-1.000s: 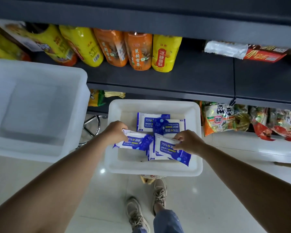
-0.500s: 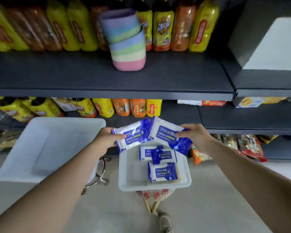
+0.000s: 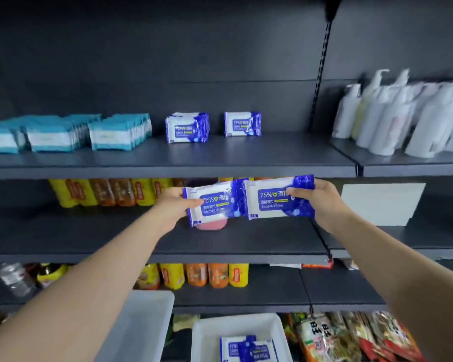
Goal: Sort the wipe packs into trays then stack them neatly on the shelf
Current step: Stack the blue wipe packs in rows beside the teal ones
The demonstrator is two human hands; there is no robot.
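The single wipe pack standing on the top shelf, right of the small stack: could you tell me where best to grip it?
Grip the single wipe pack across its short blue ends, coming straight in from the front. It stands upright on the top shelf, face outward, with bare shelf on both sides, so fingers would likely fit round each end.

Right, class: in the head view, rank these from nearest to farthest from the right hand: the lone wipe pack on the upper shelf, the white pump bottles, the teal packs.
From the right hand:
1. Lone wipe pack, up and left.
2. White pump bottles, upper right.
3. Teal packs, far left.
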